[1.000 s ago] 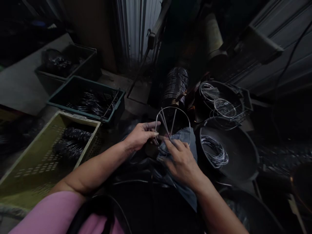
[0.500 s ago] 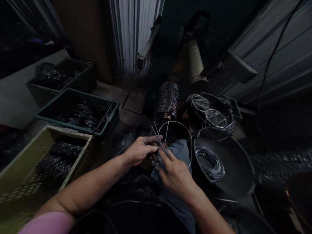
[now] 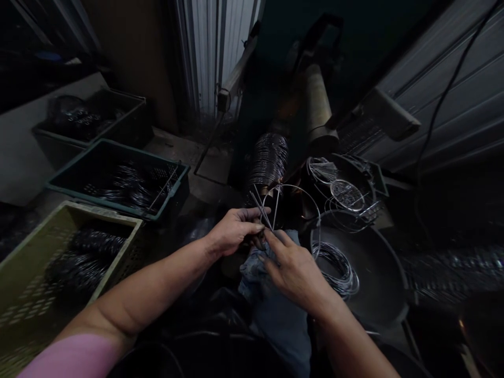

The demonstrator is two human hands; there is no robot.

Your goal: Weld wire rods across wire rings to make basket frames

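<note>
My left hand is closed, thumb and fingers pinching a few thin straight metal rods that cross in a narrow fan. Close on its right, my right hand bends its fingers down onto the lower ends of these rods; its fingertips are partly hidden. A thin round wire ring stands up behind the fingers, held where the rods meet it. Blue-grey cloth lies under both hands. How the rods join the ring is too dark to make out.
At left stand a yellow crate, a green crate and a dark crate, holding metal pieces. A wide pan at right holds coiled wire. Behind it, a basin carries wire rings. A ribbed wire coil lies ahead.
Both hands have moved slightly up and to the right, with the wire ring and rods. The ring now leans farther right. The surroundings have shifted a little left in view.
</note>
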